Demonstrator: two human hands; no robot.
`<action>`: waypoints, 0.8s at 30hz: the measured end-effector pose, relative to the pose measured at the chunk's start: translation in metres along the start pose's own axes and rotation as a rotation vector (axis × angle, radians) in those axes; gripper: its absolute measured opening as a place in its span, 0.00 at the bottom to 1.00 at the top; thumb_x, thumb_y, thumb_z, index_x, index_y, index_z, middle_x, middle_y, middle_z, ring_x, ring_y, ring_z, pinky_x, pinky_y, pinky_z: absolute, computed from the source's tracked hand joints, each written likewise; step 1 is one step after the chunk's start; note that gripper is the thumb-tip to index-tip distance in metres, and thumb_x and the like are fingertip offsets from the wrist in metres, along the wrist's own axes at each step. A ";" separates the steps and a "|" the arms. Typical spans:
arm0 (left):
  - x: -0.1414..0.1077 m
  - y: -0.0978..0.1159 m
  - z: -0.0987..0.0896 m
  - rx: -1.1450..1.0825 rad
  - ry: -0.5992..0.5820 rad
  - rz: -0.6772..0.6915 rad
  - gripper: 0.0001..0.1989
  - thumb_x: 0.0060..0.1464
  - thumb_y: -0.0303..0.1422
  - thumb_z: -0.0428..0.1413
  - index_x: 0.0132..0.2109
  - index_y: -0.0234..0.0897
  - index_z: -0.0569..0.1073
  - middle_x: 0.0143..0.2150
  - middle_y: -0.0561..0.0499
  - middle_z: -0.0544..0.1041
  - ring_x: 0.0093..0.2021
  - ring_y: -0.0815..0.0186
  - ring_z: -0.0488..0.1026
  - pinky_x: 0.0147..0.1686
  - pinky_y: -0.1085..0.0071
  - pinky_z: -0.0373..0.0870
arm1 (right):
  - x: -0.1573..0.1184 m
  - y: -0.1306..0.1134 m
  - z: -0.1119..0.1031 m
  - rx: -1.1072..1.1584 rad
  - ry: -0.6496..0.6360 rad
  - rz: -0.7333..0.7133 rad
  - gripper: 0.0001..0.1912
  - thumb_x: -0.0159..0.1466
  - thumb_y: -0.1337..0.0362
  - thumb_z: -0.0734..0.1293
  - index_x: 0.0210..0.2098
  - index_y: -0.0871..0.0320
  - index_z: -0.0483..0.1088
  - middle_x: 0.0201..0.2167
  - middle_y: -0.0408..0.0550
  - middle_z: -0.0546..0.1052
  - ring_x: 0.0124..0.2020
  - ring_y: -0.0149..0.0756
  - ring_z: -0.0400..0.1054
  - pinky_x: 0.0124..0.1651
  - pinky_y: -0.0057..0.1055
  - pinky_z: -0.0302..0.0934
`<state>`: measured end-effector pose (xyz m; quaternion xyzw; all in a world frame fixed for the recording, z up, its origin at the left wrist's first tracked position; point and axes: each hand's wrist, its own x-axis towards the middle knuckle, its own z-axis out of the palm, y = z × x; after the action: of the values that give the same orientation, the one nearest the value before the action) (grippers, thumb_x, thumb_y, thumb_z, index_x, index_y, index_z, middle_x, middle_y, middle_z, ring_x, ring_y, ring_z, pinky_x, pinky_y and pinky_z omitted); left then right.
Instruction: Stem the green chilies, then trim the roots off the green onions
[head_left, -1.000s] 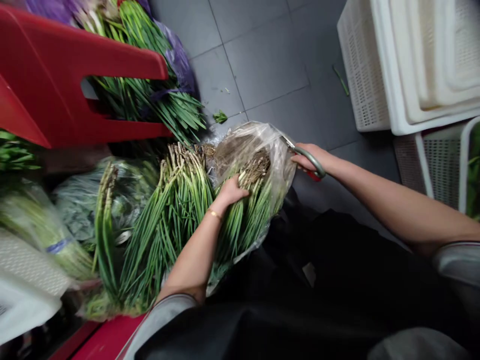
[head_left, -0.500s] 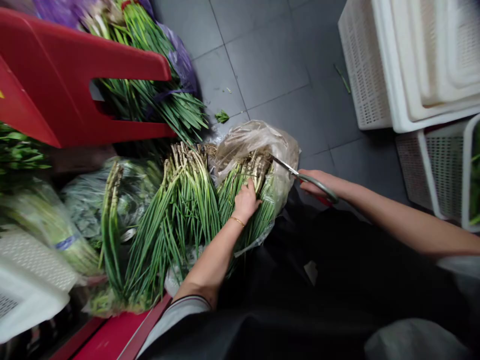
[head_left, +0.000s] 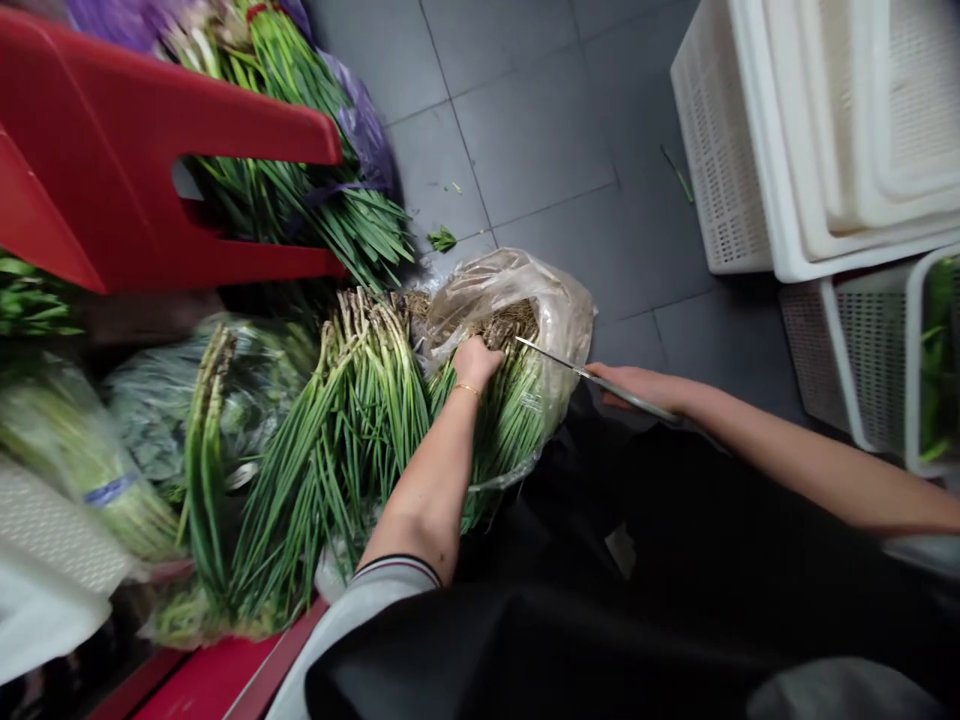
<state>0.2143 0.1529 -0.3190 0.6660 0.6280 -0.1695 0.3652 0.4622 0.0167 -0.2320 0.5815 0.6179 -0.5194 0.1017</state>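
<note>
Just beyond the black apron [head_left: 570,620], a translucent plastic bag [head_left: 566,300] lies open around rooted scallions [head_left: 521,385], the left hand [head_left: 478,362] reaching among them with fingers too hidden to tell their grip, the right hand [head_left: 649,385] curled firmly around scissors [head_left: 555,358], closed blades pointing toward the bunch.

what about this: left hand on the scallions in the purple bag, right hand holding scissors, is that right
Not quite: the bag isn't purple but see-through, as the head view shows. The left hand is on the scallions in it, and the right hand holds scissors.
</note>
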 end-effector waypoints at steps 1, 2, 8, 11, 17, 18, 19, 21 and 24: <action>-0.002 -0.010 -0.005 -0.048 0.023 0.018 0.20 0.46 0.39 0.60 0.44 0.29 0.76 0.46 0.33 0.78 0.49 0.46 0.75 0.49 0.57 0.70 | 0.001 0.001 0.003 -0.002 -0.024 0.013 0.28 0.58 0.66 0.62 0.58 0.60 0.63 0.38 0.53 0.80 0.35 0.43 0.74 0.35 0.31 0.63; -0.005 -0.020 -0.010 -0.115 0.049 0.053 0.21 0.45 0.38 0.60 0.44 0.29 0.77 0.46 0.35 0.78 0.50 0.48 0.75 0.50 0.59 0.69 | 0.002 0.002 0.005 -0.003 -0.047 0.029 0.29 0.58 0.65 0.62 0.59 0.60 0.62 0.41 0.55 0.80 0.38 0.45 0.75 0.37 0.32 0.64; -0.020 -0.050 -0.021 -0.759 -0.234 0.161 0.31 0.44 0.32 0.58 0.58 0.30 0.68 0.50 0.43 0.78 0.47 0.60 0.76 0.50 0.64 0.72 | 0.010 -0.006 -0.001 -0.012 0.000 0.010 0.35 0.58 0.64 0.63 0.65 0.59 0.57 0.51 0.60 0.77 0.46 0.51 0.74 0.44 0.38 0.65; -0.024 -0.047 -0.018 -0.876 -0.339 0.120 0.34 0.44 0.34 0.61 0.60 0.29 0.66 0.54 0.40 0.77 0.49 0.59 0.76 0.51 0.63 0.72 | 0.015 -0.011 -0.008 -0.003 0.041 -0.039 0.34 0.58 0.62 0.63 0.64 0.56 0.58 0.54 0.58 0.75 0.49 0.52 0.73 0.47 0.40 0.65; -0.038 -0.031 -0.015 -0.799 -0.396 0.209 0.37 0.36 0.40 0.70 0.54 0.30 0.72 0.54 0.40 0.77 0.53 0.55 0.75 0.58 0.60 0.67 | 0.023 -0.016 -0.015 0.027 -0.032 -0.037 0.33 0.58 0.61 0.63 0.63 0.58 0.60 0.47 0.57 0.78 0.42 0.51 0.74 0.40 0.39 0.65; -0.039 -0.030 -0.014 -0.816 -0.411 0.188 0.36 0.35 0.41 0.70 0.52 0.30 0.73 0.52 0.40 0.78 0.52 0.55 0.75 0.57 0.59 0.68 | 0.023 -0.016 -0.016 0.031 -0.043 -0.036 0.34 0.58 0.61 0.63 0.63 0.59 0.60 0.45 0.56 0.79 0.40 0.50 0.74 0.38 0.38 0.65; -0.039 -0.030 -0.014 -0.854 -0.423 0.154 0.35 0.34 0.42 0.71 0.50 0.30 0.74 0.51 0.40 0.79 0.50 0.55 0.76 0.56 0.58 0.69 | 0.023 -0.017 -0.016 0.035 -0.053 -0.035 0.34 0.57 0.62 0.63 0.64 0.58 0.60 0.43 0.55 0.79 0.38 0.49 0.74 0.37 0.37 0.64; -0.036 -0.033 -0.015 -0.947 -0.433 0.073 0.35 0.32 0.41 0.71 0.48 0.30 0.74 0.49 0.40 0.80 0.47 0.56 0.78 0.53 0.57 0.71 | 0.021 -0.017 -0.017 0.036 -0.072 -0.026 0.34 0.57 0.64 0.62 0.64 0.58 0.60 0.39 0.52 0.80 0.35 0.47 0.74 0.36 0.35 0.64; -0.032 -0.039 -0.016 -1.030 -0.445 0.001 0.34 0.29 0.38 0.72 0.47 0.30 0.74 0.48 0.40 0.80 0.45 0.56 0.78 0.51 0.57 0.73 | 0.021 -0.018 -0.018 0.015 -0.057 -0.026 0.34 0.57 0.65 0.62 0.64 0.58 0.60 0.39 0.52 0.80 0.36 0.46 0.74 0.36 0.34 0.64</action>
<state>0.1679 0.1396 -0.2971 0.3501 0.5372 0.0229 0.7670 0.4498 0.0473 -0.2293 0.5593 0.6183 -0.5414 0.1083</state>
